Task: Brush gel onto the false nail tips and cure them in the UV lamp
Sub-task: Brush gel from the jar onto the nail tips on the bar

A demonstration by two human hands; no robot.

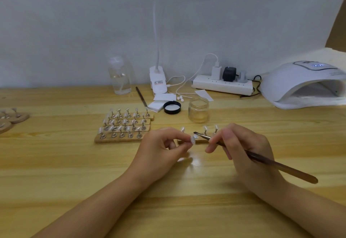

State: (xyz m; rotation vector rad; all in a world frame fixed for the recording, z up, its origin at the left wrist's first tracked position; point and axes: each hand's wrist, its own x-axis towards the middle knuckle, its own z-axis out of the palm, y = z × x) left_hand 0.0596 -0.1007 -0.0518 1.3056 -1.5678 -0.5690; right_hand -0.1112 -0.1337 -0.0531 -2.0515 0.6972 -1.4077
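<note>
Both hands are held close above the table (pixel 56 163): the left hand (pixel 161 149) is pinched on a nail tip (pixel 193 139), its stand hidden by fingers, and the right hand (pixel 241 148) is closed on a brush (pixel 265 161) whose bristles meet the tip. The UV lamp (pixel 303 84), at far right, is cut off by the frame.

White UV lamp (pixel 299 84), brown brush (pixel 262 160), blk lid (pixel 172 107), pale wood table (pixel 56 163)
</note>
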